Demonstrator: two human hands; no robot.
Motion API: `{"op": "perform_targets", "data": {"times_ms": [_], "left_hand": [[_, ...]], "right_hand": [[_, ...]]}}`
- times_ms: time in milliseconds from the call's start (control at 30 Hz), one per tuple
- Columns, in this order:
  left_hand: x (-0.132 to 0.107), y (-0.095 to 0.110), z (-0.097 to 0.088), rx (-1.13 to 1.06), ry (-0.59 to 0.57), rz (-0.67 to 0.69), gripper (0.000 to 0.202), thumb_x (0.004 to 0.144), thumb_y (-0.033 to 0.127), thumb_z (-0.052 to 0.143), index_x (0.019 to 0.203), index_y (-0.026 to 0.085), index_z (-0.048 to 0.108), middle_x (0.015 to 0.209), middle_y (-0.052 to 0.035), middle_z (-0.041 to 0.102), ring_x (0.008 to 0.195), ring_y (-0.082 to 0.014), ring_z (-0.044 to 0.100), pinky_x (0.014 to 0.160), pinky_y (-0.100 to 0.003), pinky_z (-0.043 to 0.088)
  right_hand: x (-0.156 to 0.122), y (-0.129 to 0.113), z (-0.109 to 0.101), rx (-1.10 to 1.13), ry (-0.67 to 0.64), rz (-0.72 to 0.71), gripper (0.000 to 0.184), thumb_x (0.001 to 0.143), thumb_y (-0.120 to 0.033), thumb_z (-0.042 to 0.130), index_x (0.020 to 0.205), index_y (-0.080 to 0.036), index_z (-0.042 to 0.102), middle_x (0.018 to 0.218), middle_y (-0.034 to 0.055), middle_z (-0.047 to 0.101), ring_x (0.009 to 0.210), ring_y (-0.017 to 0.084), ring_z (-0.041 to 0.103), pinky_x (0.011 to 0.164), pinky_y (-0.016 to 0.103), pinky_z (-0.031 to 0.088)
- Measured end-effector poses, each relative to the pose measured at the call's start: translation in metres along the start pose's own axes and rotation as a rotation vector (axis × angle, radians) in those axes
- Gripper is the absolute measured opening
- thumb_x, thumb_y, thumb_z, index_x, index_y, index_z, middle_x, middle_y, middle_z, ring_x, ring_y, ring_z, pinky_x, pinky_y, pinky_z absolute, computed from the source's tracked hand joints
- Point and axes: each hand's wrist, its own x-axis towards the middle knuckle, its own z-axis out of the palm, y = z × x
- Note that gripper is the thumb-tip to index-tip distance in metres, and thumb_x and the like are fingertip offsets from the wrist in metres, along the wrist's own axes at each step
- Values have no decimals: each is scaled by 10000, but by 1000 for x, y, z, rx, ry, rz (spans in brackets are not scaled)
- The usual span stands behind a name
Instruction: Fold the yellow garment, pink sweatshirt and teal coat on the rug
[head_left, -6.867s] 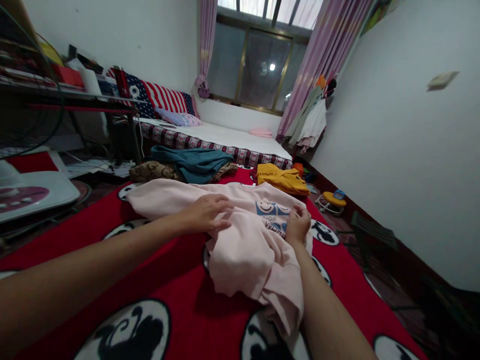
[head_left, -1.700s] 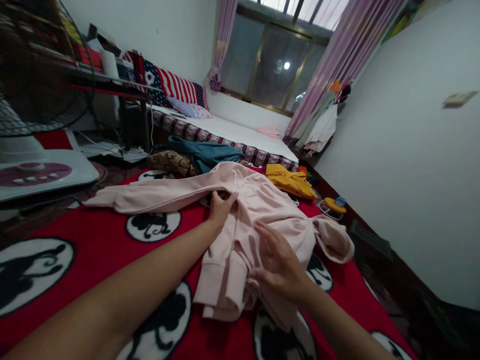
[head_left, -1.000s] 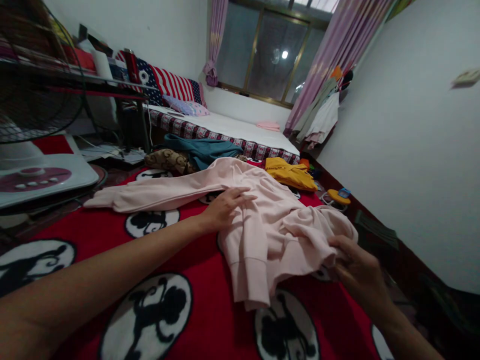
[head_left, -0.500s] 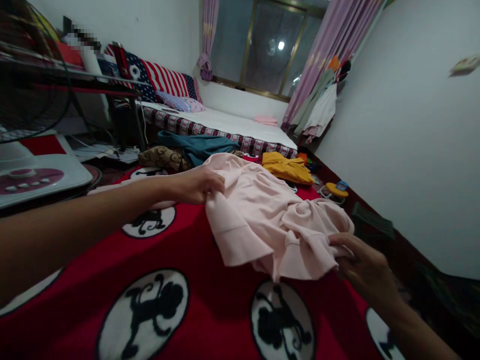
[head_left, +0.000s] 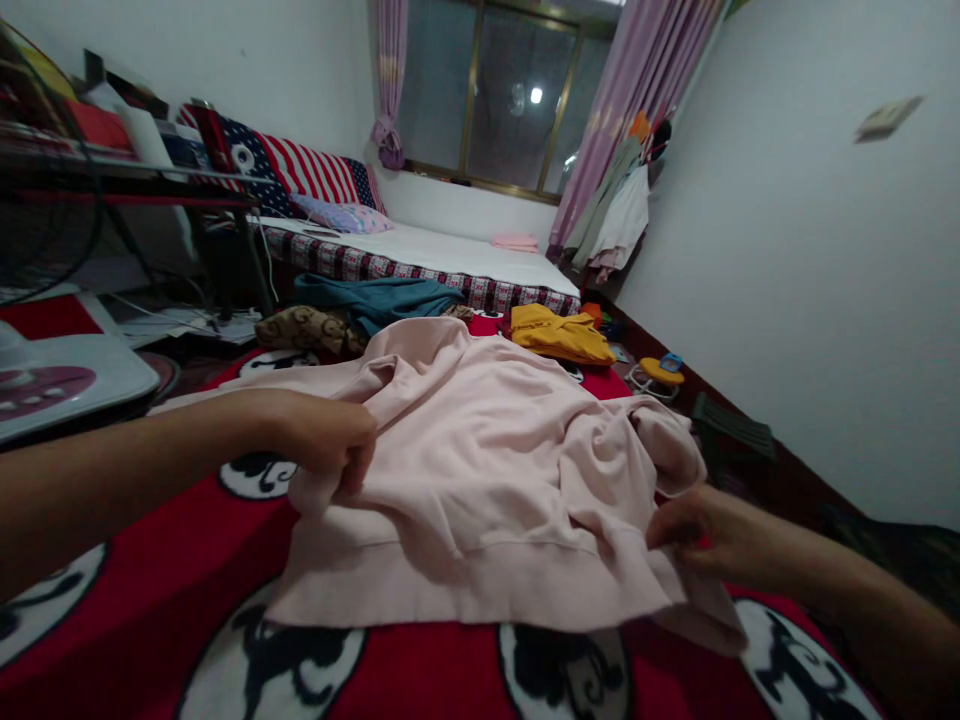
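Note:
A pale pink sweatshirt [head_left: 480, 470] lies spread over a red blanket [head_left: 420, 670] printed with dark monkey figures in white ovals. Its wide hem band faces me, and one sleeve stretches off to the left behind my forearm. My left hand [head_left: 322, 440] pinches the cloth at the left side, above the hem. At the right side, my right hand [head_left: 690, 525] grips the fabric between thumb and fingers, just below a bunched sleeve. Folds cover the middle of the garment.
Beyond the sweatshirt lie a folded yellow garment [head_left: 562, 335], a teal garment [head_left: 382, 300] and a brown patterned cloth [head_left: 311, 328]. A bed [head_left: 442, 245] stands under the window. To the left are a desk [head_left: 187, 190] and a fan base [head_left: 67, 370]; a yellow stool [head_left: 660, 372] is at right.
The sweatshirt has been pulled toward me and spread wider, its hem now flat on the blanket. My left hand has moved left and nearer; my right hand has moved slightly.

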Motion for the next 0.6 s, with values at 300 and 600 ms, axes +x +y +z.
{"op": "perform_targets", "data": {"times_ms": [300, 600], "left_hand": [[130, 37, 29, 109, 363, 356, 400, 726, 188, 643, 1122, 203, 698, 1175, -111, 677, 1066, -254, 630, 950, -315, 454], [172, 10, 84, 285, 538, 249, 489, 909, 392, 478, 1352, 193, 530, 1492, -151, 410, 1398, -290, 349, 1153, -474, 224]], "right_hand": [[107, 25, -42, -156, 694, 130, 309, 711, -133, 493, 907, -137, 732, 943, 87, 739, 881, 207, 674, 814, 302, 508], [193, 52, -36, -407, 405, 459, 447, 824, -259, 615, 1236, -85, 593, 1177, 178, 666, 1019, 247, 666, 803, 268, 489]]}}
